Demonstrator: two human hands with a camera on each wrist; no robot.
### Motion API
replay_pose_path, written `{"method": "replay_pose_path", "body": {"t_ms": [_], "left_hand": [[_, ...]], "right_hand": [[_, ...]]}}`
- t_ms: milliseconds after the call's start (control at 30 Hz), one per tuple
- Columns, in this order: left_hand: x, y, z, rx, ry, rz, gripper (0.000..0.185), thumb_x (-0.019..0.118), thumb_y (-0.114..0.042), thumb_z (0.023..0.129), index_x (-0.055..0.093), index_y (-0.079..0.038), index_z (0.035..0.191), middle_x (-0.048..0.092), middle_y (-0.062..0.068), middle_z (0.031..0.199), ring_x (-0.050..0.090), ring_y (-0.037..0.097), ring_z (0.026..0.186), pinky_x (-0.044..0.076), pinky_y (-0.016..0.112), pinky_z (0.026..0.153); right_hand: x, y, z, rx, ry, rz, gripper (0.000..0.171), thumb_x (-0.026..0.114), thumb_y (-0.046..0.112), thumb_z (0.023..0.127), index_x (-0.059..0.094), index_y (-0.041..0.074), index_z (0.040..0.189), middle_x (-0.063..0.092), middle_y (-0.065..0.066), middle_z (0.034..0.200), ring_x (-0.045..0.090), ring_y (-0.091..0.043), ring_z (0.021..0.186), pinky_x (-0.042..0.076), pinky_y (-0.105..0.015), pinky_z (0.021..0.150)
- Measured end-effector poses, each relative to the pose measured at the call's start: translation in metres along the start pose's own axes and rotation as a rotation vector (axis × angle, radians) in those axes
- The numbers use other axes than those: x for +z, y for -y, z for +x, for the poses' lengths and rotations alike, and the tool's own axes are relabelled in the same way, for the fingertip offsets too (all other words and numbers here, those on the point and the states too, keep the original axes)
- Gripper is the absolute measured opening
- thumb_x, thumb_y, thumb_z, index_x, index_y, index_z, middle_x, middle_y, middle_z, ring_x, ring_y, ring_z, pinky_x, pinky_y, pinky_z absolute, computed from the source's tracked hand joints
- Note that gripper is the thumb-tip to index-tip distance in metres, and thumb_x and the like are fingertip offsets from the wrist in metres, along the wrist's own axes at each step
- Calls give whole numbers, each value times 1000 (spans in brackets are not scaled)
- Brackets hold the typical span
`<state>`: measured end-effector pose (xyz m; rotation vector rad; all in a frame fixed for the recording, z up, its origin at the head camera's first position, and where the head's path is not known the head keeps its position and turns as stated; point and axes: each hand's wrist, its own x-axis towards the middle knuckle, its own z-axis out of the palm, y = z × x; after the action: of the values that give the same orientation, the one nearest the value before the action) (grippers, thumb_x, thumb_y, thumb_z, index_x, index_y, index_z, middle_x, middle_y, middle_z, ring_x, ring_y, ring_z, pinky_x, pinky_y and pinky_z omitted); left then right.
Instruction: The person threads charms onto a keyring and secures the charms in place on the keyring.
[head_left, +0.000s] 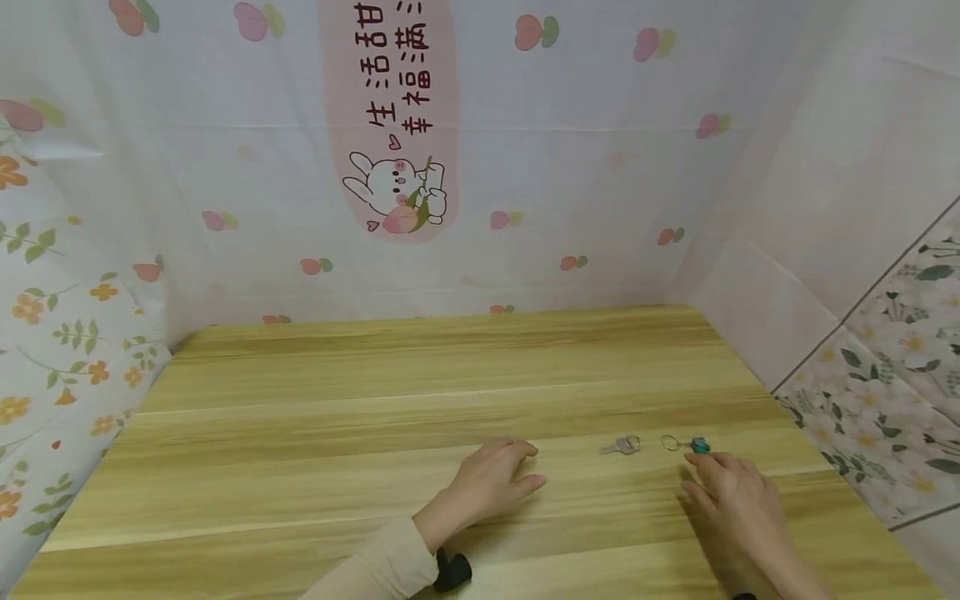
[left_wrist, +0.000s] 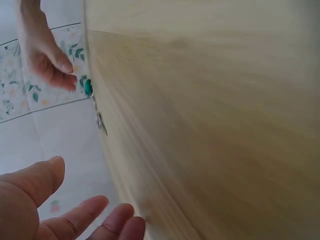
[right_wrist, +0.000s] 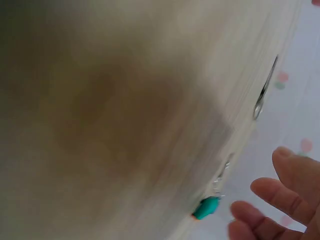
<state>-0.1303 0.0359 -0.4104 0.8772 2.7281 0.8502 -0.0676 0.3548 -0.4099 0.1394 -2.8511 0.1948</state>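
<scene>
Currently both hands hover released over the wooden surface [head_left: 300, 433]. Right hand [head_left: 731, 492] reaches toward a teal-tagged key ring [head_left: 686, 444] at its eleven o'clock, not yet touching; a silver key [head_left: 621, 447] lies just beside. Left hand [head_left: 491, 483] rests idle. Next likely needs a fingertip pinch.

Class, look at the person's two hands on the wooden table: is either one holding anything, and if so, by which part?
Nothing is held. The left hand rests open on the table. The right hand lies open just short of the teal-tagged key ring, not gripping it.
</scene>
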Motion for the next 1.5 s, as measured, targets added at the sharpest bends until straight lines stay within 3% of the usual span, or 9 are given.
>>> {"method": "replay_pose_path", "body": {"t_ms": [100, 167, 367, 733, 933, 1200, 1367, 1500], "left_hand": [[6, -8, 14, 1, 15, -38, 38, 62, -37, 90, 62, -11, 118, 64, 2, 108, 60, 14, 95, 50, 26, 74], [10, -14, 22, 0, 21, -46, 37, 62, -36, 90, 62, -11, 117, 64, 1, 105, 60, 12, 90, 48, 22, 69], [23, -29, 51, 15, -17, -27, 34, 64, -33, 89, 63, -11, 115, 65, 0, 101, 59, 11, 87, 45, 18, 66], [44, -44, 90, -30, -64, 33, 28, 67, -31, 87, 67, -14, 109, 61, -5, 89, 55, 7, 79, 41, 19, 64], [53, -53, 103, -79, -24, 75, 31, 64, -39, 88, 66, -19, 112, 61, -6, 98, 58, 10, 87, 43, 24, 73], [63, -68, 118, -49, -50, 159, 26, 67, -39, 85, 67, -21, 104, 59, -7, 91, 56, 6, 79, 39, 20, 64], [69, -76, 125, -91, -44, 174, 21, 69, -38, 84, 66, -23, 98, 56, -8, 90, 55, 8, 79, 39, 24, 67], [74, -78, 129, -98, -57, 213, 17, 70, -37, 82, 65, -25, 93, 54, -8, 87, 55, 8, 77, 38, 25, 65]], "right_hand": [[0, -8, 13, 43, 38, 76, 30, 75, 13, 78, 66, 1, 104, 63, -17, 87, 57, -34, 73, 41, -35, 45], [1, -12, 20, 46, 43, 105, 27, 74, 11, 78, 67, 1, 102, 63, -12, 83, 56, -29, 70, 39, -31, 46], [9, -16, 41, 32, 59, 109, 26, 76, 11, 75, 67, 1, 98, 64, -10, 83, 57, -29, 73, 45, -40, 53], [22, -15, 61, 67, 192, 120, 21, 75, 17, 77, 65, 9, 93, 60, -11, 93, 53, -35, 89, 38, -54, 66], [20, -14, 66, 68, 249, 149, 15, 74, 16, 79, 62, 11, 86, 58, -10, 92, 50, -38, 93, 36, -58, 70], [16, -18, 67, 77, 272, 148, 19, 75, 17, 77, 58, 12, 83, 55, -8, 90, 49, -36, 91, 36, -62, 72], [17, -23, 66, 69, 267, 151, 20, 76, 17, 77, 57, 13, 82, 56, -7, 90, 51, -39, 91, 29, -74, 80], [18, -27, 65, 63, 257, 149, 21, 77, 16, 76, 56, 13, 81, 58, -7, 90, 52, -41, 92, 25, -76, 82]]}}
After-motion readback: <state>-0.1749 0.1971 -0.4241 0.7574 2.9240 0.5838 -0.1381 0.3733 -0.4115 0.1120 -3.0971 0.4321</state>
